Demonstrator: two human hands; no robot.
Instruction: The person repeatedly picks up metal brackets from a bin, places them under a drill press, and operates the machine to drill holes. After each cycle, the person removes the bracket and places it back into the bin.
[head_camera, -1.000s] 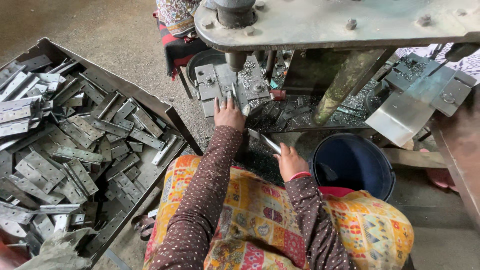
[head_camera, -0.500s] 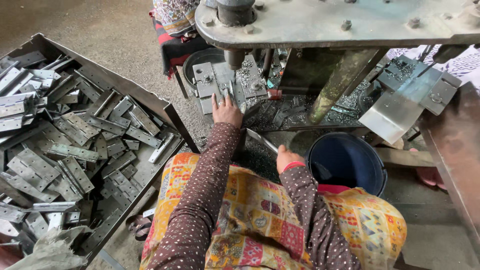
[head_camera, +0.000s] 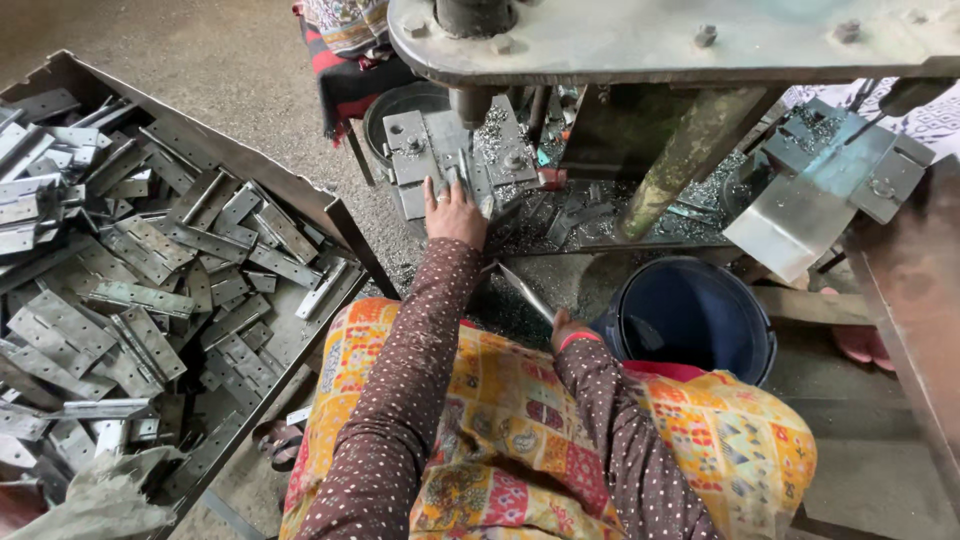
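Observation:
My left hand (head_camera: 453, 210) reaches forward to the metal die plate (head_camera: 420, 150) under the press, fingers on a small metal piece there. My right hand (head_camera: 568, 331) stays close to my lap and grips a thin metal rod (head_camera: 524, 290) that points up and left toward the press bed. Metal shavings (head_camera: 575, 215) cover the bed around the die. A vertical steel column (head_camera: 690, 150) stands right of the die.
A large flat crate (head_camera: 300, 195) full of several grey metal hinges (head_camera: 150, 290) lies at my left. A dark blue bucket (head_camera: 690, 320) stands right of my knee. A slanted metal chute (head_camera: 800, 215) sits at the right. Another person's clothing (head_camera: 345, 25) shows at the top.
My left hand has stayed at the die plate. My right hand with the rod has drawn slightly back toward my lap. The camera view has shifted a little.

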